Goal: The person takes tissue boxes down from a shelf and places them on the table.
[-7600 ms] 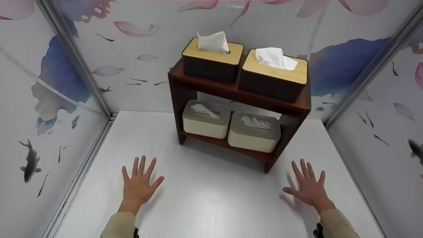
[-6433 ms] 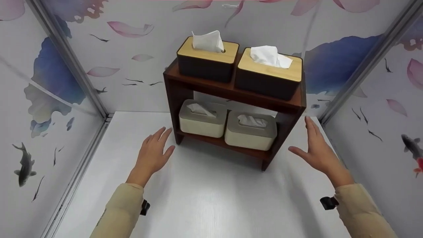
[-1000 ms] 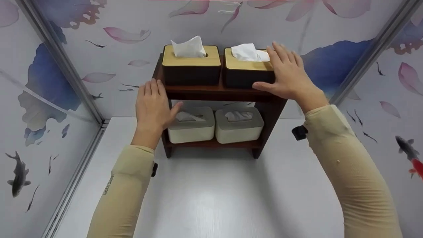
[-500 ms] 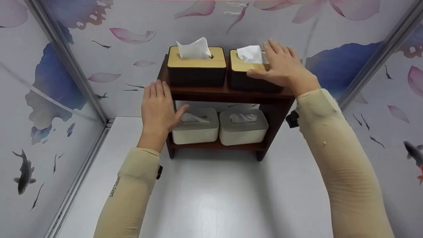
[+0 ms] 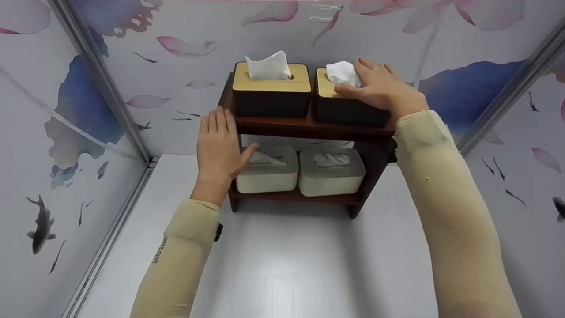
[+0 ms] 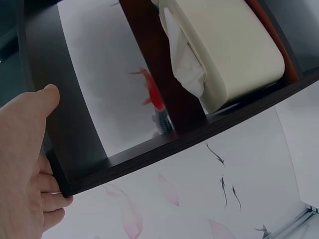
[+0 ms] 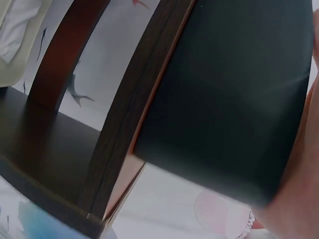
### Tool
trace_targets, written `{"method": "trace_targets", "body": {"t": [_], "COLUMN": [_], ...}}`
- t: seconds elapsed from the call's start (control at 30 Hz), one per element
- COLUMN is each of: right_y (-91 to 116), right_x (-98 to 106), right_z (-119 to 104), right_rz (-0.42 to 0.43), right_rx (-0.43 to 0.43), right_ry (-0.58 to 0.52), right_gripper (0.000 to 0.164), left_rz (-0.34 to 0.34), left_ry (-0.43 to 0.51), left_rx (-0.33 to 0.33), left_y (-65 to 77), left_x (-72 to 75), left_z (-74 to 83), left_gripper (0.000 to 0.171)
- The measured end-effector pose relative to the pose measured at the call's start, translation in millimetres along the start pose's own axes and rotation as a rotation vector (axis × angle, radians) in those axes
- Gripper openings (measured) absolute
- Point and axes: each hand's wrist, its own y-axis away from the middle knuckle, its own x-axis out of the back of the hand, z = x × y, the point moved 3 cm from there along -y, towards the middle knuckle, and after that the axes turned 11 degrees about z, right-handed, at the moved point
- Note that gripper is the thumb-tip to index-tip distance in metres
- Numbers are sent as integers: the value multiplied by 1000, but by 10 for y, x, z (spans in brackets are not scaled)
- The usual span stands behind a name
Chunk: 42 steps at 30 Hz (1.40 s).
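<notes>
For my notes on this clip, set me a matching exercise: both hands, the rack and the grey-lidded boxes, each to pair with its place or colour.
Column one
1. Left hand
2. Right hand
3. Rack
4. Grey-lidded boxes

Column two
A. on the lower board
B. dark reddish brown
C. at the rack's upper left corner
D. over the right end of a black box

Pairs: 1-C, 2-D, 3-B, 4-A

The left hand (image 5: 219, 148) is touching the brown shelf (image 5: 304, 126). The right hand (image 5: 380, 87) is resting on a dark tissue box (image 5: 346, 111). Two pale boxes (image 5: 267, 182) are sitting below.
</notes>
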Motion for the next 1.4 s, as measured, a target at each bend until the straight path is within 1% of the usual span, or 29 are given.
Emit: {"method": "trace_targets", "body": {"t": [0.07,0.27,0.43,0.6,0.8,1.0,1.27,1.4], "right_y": [-23,-70,-95,-99,-91,-95,-58,-43], "right_x": [-22,-65,-50,-33,-41,-42,-53,-60], "right_z": [-13,-11,-24,-39,-52,-64,-97,-117], "right_rz": [-17,-108,-140,-151,-165,-185,-183,-160], "right_rx": [0,1,21,56,46,58,56,61], "right_ry": [-15,-30,-43,-31,-39,2,36,40], "right_gripper": [104,102,102,108,109,111,123,123], "left_rz": [1,8,20,24,20,17,47,54], "left_ry": [-5,-1,-3,5,-7,-22,-7,1], "left_rx": [-2,-4,0,1,-3,-6,-1,3], "left_y": [3,0,3,8,7,13,15,18], "left_x": [-10,-28,-33,-39,-54,-63,-72,-83], "left_z": [7,18,-8,-13,-10,-6,-9,-13], "left_gripper": [100,101,101,100,101,101,102,102]}}
